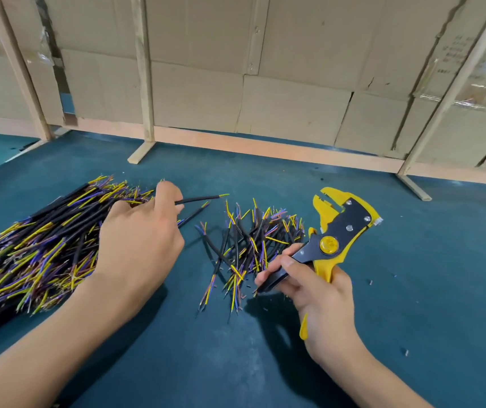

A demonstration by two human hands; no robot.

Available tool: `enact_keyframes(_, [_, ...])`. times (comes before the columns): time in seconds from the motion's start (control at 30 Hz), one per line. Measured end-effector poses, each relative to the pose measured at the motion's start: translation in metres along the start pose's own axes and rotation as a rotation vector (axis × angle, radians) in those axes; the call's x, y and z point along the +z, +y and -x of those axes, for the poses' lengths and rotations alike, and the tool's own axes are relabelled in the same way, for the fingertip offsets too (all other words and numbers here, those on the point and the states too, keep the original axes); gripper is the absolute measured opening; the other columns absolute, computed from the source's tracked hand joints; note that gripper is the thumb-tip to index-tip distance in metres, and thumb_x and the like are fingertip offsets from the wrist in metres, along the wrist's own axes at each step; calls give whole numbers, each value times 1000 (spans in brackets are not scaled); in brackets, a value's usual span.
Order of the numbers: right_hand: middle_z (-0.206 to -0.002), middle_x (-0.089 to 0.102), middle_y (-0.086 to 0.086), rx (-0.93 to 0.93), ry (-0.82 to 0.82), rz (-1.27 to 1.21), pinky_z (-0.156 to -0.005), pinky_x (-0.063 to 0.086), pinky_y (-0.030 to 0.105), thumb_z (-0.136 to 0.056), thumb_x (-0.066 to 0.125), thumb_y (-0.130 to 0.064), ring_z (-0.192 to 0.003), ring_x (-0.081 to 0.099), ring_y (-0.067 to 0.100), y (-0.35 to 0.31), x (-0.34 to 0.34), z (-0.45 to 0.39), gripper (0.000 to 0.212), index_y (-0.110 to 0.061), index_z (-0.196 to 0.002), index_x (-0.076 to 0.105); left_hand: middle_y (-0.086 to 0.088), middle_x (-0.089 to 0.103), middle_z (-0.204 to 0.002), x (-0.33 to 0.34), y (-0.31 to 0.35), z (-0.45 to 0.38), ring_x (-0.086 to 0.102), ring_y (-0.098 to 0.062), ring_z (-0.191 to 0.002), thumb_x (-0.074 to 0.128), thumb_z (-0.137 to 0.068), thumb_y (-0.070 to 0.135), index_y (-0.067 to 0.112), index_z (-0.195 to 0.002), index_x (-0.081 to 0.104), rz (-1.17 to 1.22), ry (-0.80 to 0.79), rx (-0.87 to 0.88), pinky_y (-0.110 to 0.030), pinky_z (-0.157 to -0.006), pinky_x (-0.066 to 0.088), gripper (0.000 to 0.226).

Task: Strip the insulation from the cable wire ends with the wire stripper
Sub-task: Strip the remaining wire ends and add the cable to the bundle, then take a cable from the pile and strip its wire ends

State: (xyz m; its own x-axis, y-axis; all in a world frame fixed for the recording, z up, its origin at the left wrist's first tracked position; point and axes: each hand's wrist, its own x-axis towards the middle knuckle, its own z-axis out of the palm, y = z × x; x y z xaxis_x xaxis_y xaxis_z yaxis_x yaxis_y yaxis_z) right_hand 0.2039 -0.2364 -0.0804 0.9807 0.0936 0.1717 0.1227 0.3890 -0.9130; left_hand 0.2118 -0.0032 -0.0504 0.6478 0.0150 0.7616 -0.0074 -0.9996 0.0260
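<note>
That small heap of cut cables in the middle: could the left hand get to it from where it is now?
Probably yes. The left hand sits just beside the small heap, with only bare blue mat between them. But it already pinches a single cable, so it would likely have to drop that first.

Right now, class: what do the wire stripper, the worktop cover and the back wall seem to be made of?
Wire stripper: glossy yellow plastic over dark plates with shiny rivets, likely metal.
Worktop cover: matt teal sheet, perhaps rubber or felt.
Back wall: creased brown cardboard on pale wooden battens.
</note>
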Motion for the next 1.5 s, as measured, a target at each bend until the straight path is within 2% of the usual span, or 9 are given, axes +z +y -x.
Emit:
enact_keyframes(0.1, [-74,63,20,0,0,-30,-66,56,45,-82,64,-7,-68,63,42,-1,-2,0,4,-9,-85,64,5,24,-46,-1,-4,0,38,-21,-29,59,-98,7,3,-91,53,-66,39,-23,-27,-49,26,10])
enact_keyframes(0.17, [-74,62,20,12,6,-44,-66,56,46,-81,64,-7,-69,63,43,0,-3,0,4,-9,-85,65,-2,52,-50,-1,-6,3,53,-29,-35,57,-100,14,12,-101,45,62,-56,-157,-29,-45,35,13])
enact_keyframes(0.23, [-76,62,22,19,0,-56,-68,56,47,-81,65,-7,-69,63,44,0,-2,1,4,-9,-84,66,6,75,-79,0,-7,5,62,-31,-47,47,-106,21,19,-105,37,574,-196,-364,-37,-51,43,10])
enact_keyframes(0.33, [-78,61,22,23,-24,-100,-70,56,49,-82,65,-7,-70,63,44,-1,-1,1,3,-7,-84,67,-8,76,-109,-10,2,2,73,-31,-70,39,-108,22,16,-100,41,1607,-470,-659,-34,-56,42,10])
enact_keyframes(0.47, [-81,60,23,50,-155,-152,-73,55,54,-85,63,-6,-72,62,44,-2,2,2,8,-3,-93,64,-5,72,-121,-13,19,6,69,-23,-112,50,-97,29,25,-96,55,2103,-574,-732,-27,-75,57,7])
enact_keyframes(0.73, [-105,72,25,54,-285,19,-75,57,55,-89,63,-9,-77,68,43,1,10,15,18,2,-103,64,-4,59,-84,-12,47,21,62,-16,-64,61,-90,18,15,-91,58,2114,-554,-739,-38,-76,57,4])
enact_keyframes(1.0, [-91,72,22,45,-269,46,-80,57,56,-81,77,-11,-76,68,44,-1,15,19,14,-11,-93,71,-13,47,-62,-9,56,30,46,-24,-48,73,-84,26,14,-92,59,1950,-550,-627,-31,-45,43,20])
enact_keyframes(1.3, [-81,66,21,170,-390,135,-73,56,43,-81,73,-4,-75,69,43,-4,15,23,16,-6,-94,65,-8,67,-87,-16,49,17,63,-20,-75,59,-92,21,5,-115,71,1847,-228,-616,-31,-68,53,30])
enact_keyframes(1.5, [-81,63,21,201,-562,184,-71,54,29,-83,70,1,-72,69,36,-4,24,35,12,-5,-89,62,-9,69,-85,-26,34,7,64,-19,-68,63,-86,8,7,-114,71,1900,-114,-638,-28,-58,54,29])
